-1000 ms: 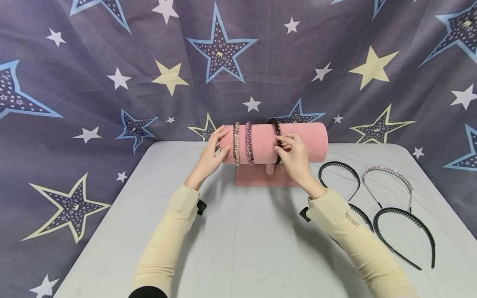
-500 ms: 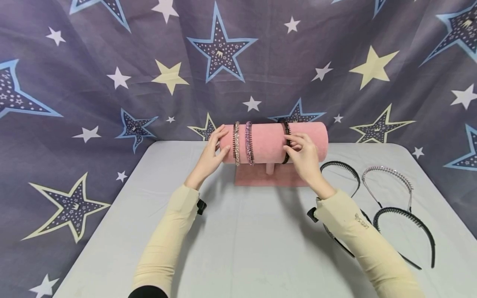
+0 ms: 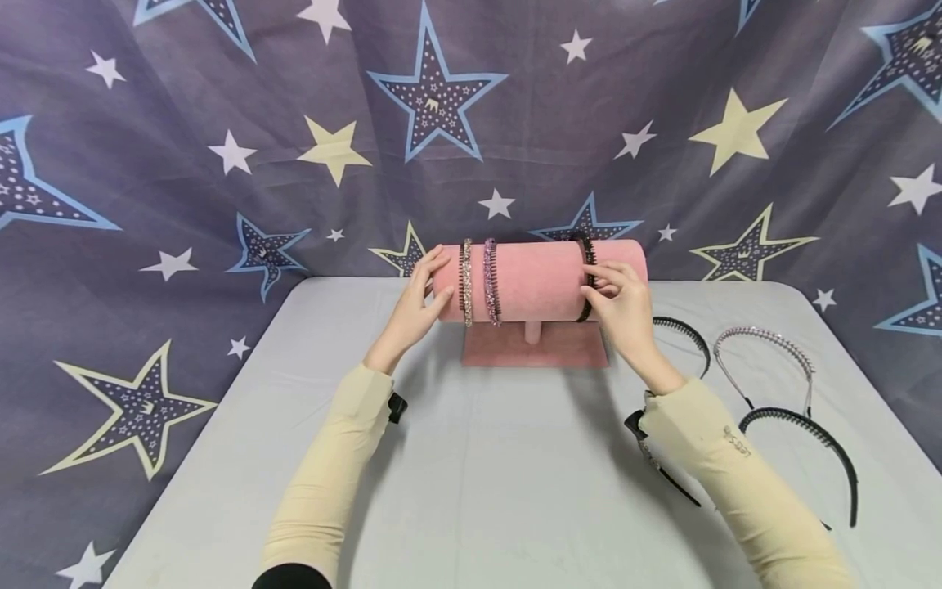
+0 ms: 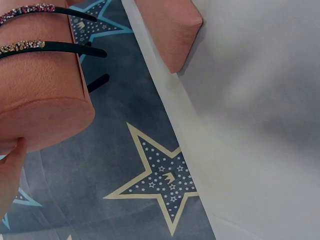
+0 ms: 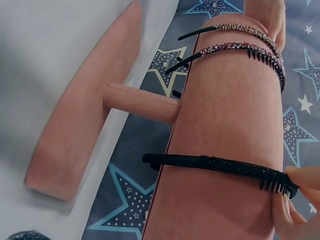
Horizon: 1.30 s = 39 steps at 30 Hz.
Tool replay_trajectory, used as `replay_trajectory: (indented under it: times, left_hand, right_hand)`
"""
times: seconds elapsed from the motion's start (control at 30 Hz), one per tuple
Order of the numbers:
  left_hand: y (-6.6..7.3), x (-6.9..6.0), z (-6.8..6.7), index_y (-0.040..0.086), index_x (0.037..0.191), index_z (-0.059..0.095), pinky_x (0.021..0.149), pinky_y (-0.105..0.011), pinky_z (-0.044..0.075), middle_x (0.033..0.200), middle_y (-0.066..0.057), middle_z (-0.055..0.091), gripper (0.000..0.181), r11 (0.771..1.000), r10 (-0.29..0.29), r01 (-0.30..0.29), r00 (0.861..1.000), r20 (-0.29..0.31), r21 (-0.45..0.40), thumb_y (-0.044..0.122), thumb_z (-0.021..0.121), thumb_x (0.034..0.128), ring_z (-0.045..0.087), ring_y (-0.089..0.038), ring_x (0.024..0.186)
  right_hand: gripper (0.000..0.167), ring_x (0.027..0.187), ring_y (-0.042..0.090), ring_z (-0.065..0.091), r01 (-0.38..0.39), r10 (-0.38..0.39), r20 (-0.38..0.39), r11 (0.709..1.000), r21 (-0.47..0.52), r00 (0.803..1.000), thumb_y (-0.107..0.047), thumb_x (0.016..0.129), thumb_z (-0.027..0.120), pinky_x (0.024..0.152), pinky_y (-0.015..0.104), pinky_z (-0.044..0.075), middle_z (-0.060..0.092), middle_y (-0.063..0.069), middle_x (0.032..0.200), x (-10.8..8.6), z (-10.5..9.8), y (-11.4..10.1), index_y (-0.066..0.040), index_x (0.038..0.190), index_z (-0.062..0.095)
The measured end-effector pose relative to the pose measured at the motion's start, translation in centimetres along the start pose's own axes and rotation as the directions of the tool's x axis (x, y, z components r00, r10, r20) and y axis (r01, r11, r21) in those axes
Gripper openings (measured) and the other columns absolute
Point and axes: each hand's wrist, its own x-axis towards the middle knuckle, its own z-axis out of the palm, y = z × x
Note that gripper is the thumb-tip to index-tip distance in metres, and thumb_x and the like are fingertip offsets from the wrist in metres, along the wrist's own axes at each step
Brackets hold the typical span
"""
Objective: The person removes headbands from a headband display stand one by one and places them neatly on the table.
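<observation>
A pink velvet T-bar headband stand point(image 3: 545, 282) carries three headbands over its roll. At its left end my left hand point(image 3: 415, 307) grips the roll, thumb in front and fingers over the top. A gold-silver glitter headband point(image 3: 466, 282) sits nearest that hand, with a purple-pink glitter headband point(image 3: 491, 282) beside it. Farther right, my right hand point(image 3: 621, 307) pinches a black toothed headband point(image 5: 225, 164) between thumb and fingers; it encircles the roll's front and top. In the left wrist view only a bit of the left hand shows, below the roll's end.
On the right of the white-covered table point(image 3: 471, 491) lie a black headband point(image 3: 688, 329), a pink beaded headband point(image 3: 765, 331) and another black one. The right sleeve partly hides a further headband point(image 3: 680, 488). A star-patterned curtain point(image 3: 294, 82) hangs behind.
My right hand has slid the black headband rightward along the roll, away from the two glitter headbands. The left hand has stayed at the roll's left end.
</observation>
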Motion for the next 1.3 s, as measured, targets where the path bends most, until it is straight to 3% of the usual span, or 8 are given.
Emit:
replay_trajectory:
  times: [0.23,0.53,1.3]
  left_hand:
    - [0.0,0.0,0.0,-0.009,0.127,0.035,0.103,-0.043,0.03,0.141,-0.021,0.021,0.041,1.0,-0.005,0.005,1.0,0.004,0.006,0.0,0.047,0.0886,0.024,-0.031,0.129]
    - [0.0,0.0,0.0,-0.009,0.127,0.035,0.102,-0.043,0.03,0.14,-0.024,0.021,0.041,1.0,0.008,-0.008,1.0,0.003,0.009,0.0,0.047,0.0887,0.025,-0.032,0.128]
    - [0.0,0.0,0.0,-0.01,0.127,0.036,0.102,-0.044,0.03,0.14,-0.024,0.022,0.041,1.0,0.005,-0.005,1.0,0.0,0.007,-0.001,0.048,0.0881,0.025,-0.033,0.128]
  right_hand:
    - [0.025,0.075,0.018,0.056,0.007,-0.008,-0.033,1.0,-0.022,0.999,0.007,0.074,0.065,0.064,0.004,0.044,0.056,0.018,0.102,0.0,-0.8,0.4,0.007,0.098,0.065]
    - [0.025,0.074,0.006,0.052,-0.016,0.015,-0.058,1.0,-0.008,0.998,0.006,0.073,0.066,0.065,0.005,0.045,0.055,0.015,0.1,0.1,-1.7,1.1,0.006,0.098,0.065]
    - [0.025,0.073,-0.001,0.051,-0.054,0.049,-0.086,0.996,-0.064,0.995,0.005,0.074,0.066,0.069,0.006,0.045,0.055,0.014,0.101,0.2,-4.0,2.1,0.006,0.098,0.065]
